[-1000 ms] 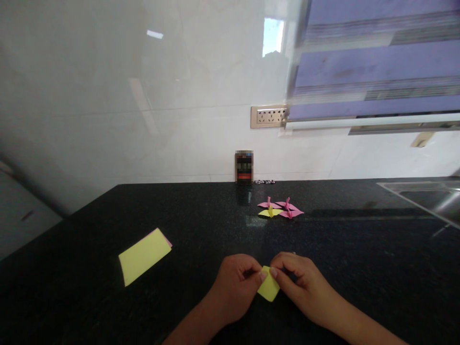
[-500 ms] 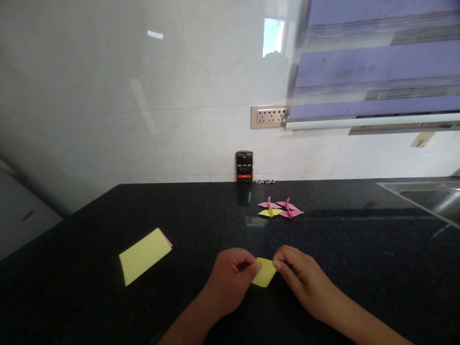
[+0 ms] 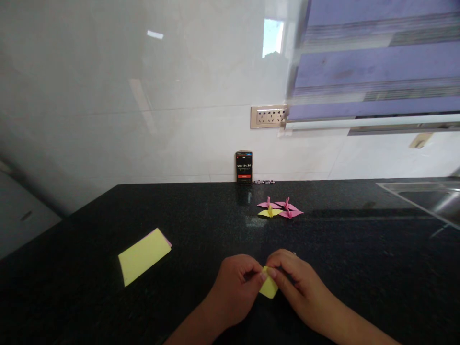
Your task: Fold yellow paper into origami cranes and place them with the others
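A small folded yellow paper (image 3: 269, 288) is held just above the black countertop (image 3: 201, 225) near its front edge. My left hand (image 3: 235, 287) pinches its left side with fingers curled. My right hand (image 3: 293, 280) pinches its upper right side, and the fingertips of both hands meet over the paper. A stack of yellow paper sheets (image 3: 143, 255), with a pink sheet showing under it, lies flat to the left. Further back sit three small folded paper cranes (image 3: 280, 208), two pink and one yellow.
A phone (image 3: 244, 167) showing a timer leans upright against the white wall at the back of the counter. A socket strip (image 3: 269, 116) is set in the wall above it. A steel sink (image 3: 427, 199) lies at the far right. Small dark beads (image 3: 265, 182) rest beside the phone.
Half a second ago my hands held the yellow paper spread out between them; now they have come together over it and the paper looks smaller and lower.
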The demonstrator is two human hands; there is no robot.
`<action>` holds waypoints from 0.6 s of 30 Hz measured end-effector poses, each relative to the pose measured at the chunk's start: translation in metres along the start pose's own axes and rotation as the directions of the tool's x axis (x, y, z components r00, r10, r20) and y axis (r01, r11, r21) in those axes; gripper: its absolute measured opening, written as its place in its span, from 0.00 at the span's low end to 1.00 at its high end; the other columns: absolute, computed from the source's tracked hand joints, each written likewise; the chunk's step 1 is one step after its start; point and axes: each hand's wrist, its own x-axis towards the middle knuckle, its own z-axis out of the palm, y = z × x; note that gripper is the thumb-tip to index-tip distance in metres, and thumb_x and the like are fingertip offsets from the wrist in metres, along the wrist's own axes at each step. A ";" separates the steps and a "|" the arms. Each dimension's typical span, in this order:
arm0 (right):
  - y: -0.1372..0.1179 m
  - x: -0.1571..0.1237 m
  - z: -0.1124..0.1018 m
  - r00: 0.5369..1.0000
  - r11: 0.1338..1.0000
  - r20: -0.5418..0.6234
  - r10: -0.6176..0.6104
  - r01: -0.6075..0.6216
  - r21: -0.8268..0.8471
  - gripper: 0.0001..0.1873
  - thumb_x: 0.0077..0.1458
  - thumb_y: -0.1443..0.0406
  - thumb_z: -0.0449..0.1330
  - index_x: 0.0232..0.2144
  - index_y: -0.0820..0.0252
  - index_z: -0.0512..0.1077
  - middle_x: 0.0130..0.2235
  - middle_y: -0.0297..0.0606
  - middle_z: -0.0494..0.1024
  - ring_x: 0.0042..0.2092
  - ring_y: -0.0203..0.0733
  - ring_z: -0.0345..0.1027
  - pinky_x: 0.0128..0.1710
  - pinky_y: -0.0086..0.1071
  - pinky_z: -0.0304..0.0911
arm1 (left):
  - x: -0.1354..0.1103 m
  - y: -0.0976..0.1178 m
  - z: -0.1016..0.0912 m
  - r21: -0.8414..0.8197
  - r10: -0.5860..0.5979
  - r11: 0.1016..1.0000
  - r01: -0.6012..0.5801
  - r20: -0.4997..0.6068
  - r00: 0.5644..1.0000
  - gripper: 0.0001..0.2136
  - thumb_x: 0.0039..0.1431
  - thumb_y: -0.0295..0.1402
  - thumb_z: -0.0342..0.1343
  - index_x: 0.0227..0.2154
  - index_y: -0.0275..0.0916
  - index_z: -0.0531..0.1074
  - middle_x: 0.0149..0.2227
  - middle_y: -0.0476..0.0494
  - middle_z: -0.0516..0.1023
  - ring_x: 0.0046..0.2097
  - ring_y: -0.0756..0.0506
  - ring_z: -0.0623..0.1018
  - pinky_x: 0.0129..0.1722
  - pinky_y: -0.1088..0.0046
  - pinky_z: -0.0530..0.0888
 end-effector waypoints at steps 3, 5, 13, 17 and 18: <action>-0.003 0.000 0.002 1.000 1.000 0.005 0.013 -0.013 0.000 0.09 0.55 0.69 0.46 0.26 0.60 0.64 0.27 0.35 0.67 0.31 0.36 0.61 0.31 0.30 0.57 | -0.001 0.002 0.001 0.028 0.014 1.000 -0.014 0.006 1.000 0.09 0.50 0.29 0.49 0.18 0.35 0.68 0.20 0.51 0.67 0.24 0.53 0.66 0.25 0.79 0.60; -0.002 0.000 0.001 1.000 1.000 0.013 0.015 -0.015 -0.006 0.09 0.55 0.69 0.47 0.26 0.61 0.64 0.26 0.35 0.67 0.30 0.36 0.61 0.30 0.30 0.57 | -0.002 0.003 0.001 0.029 0.019 0.999 -0.019 0.007 1.000 0.09 0.50 0.29 0.49 0.18 0.35 0.68 0.20 0.51 0.67 0.24 0.53 0.66 0.25 0.79 0.60; 0.004 0.000 -0.005 1.000 0.998 -0.006 0.031 -0.031 -0.057 0.09 0.54 0.68 0.47 0.25 0.60 0.64 0.25 0.33 0.66 0.29 0.35 0.60 0.29 0.29 0.56 | 0.001 0.002 -0.003 -0.028 -0.046 0.999 0.044 -0.065 0.997 0.10 0.51 0.31 0.48 0.19 0.35 0.68 0.20 0.50 0.67 0.25 0.52 0.66 0.25 0.78 0.61; 0.006 0.000 -0.008 0.998 0.998 -0.025 0.056 -0.057 -0.040 0.09 0.55 0.68 0.46 0.25 0.60 0.63 0.26 0.33 0.66 0.28 0.35 0.60 0.29 0.29 0.55 | 0.001 0.004 -0.006 -0.068 -0.095 0.994 0.089 -0.096 0.991 0.10 0.51 0.32 0.48 0.19 0.34 0.68 0.20 0.50 0.67 0.25 0.52 0.66 0.24 0.78 0.61; 0.006 0.000 -0.009 0.998 0.997 -0.028 0.065 -0.066 -0.027 0.09 0.55 0.67 0.46 0.25 0.60 0.62 0.25 0.33 0.65 0.28 0.35 0.59 0.28 0.28 0.55 | 0.002 0.004 -0.007 -0.075 -0.096 0.993 0.089 -0.093 0.991 0.10 0.51 0.32 0.48 0.19 0.34 0.68 0.20 0.50 0.67 0.25 0.52 0.66 0.24 0.78 0.61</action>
